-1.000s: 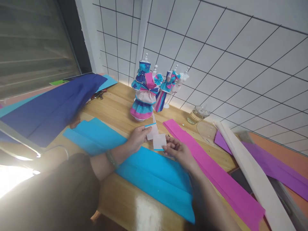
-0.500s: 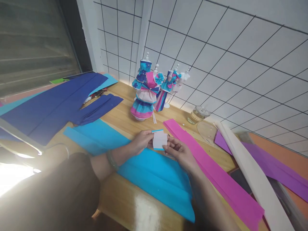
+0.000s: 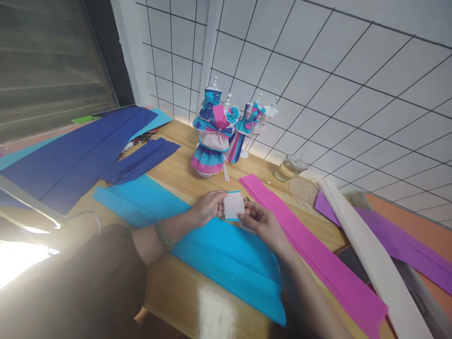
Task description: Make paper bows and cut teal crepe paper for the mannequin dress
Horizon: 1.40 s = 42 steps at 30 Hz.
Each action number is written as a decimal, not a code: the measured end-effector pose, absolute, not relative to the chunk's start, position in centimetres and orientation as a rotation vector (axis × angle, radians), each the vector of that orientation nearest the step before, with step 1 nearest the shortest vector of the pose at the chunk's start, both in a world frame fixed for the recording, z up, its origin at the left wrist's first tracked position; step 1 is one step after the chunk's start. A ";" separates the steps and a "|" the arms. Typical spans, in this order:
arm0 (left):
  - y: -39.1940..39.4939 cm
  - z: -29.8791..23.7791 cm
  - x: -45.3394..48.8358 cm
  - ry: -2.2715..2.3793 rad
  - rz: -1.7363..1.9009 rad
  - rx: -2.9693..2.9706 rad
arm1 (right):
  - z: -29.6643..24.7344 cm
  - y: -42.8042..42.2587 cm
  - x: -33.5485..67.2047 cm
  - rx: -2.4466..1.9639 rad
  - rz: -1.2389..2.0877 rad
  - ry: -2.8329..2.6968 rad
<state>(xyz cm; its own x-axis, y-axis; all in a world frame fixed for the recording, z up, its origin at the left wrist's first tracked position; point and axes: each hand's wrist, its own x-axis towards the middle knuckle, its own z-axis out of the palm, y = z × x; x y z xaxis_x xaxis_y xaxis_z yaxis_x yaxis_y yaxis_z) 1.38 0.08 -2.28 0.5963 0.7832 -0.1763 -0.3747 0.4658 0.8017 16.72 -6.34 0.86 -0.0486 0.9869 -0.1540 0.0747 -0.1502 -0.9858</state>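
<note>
The thumb and fingers of the left hand (image 3: 209, 208) pinch the left edge of two small pale paper pieces (image 3: 233, 207), while the right hand (image 3: 260, 220) grips them at the lower right edge between thumb and curled fingers. The pieces overlap almost fully, one blue-trimmed edge showing at the top and another at the bottom. A dark pointed tip shows just behind the right fingers; what it belongs to is hidden.

The pieces are held above the wooden table (image 3: 183, 301), near the upper edge of a wide blue crepe-paper sheet (image 3: 226, 256), which passes under the left forearm. A bracelet (image 3: 164, 235) circles the left wrist. Just right of the right hand, a folded pink crepe-paper strip (image 3: 318, 252) slants toward the near edge.

Beyond the hands, thin white strips (image 3: 226, 175) lie by the foot of miniature dress forms (image 3: 212, 150) clothed in blue, pink and white. To their right stand a glass jar (image 3: 290, 168) and a clear disc (image 3: 302, 194). Farther right, a white crepe-paper strip (image 3: 374, 256) crosses a purple one (image 3: 406, 242). On the left, dark blue crepe paper (image 3: 70, 157) spreads beside a bright lamp (image 3: 21, 263).
</note>
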 end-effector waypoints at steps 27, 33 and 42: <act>-0.1 -2.7 1.3 0.670 0.732 1.039 | 0.2 -6.2 16.6 -1.363 1.316 -1.232; -0.1 -2.4 1.3 0.671 0.759 1.025 | 0.1 -6.2 16.7 -1.392 1.254 -1.252; -0.8 -2.0 1.7 0.570 0.726 1.054 | 0.7 -6.2 16.9 -1.395 1.339 -1.199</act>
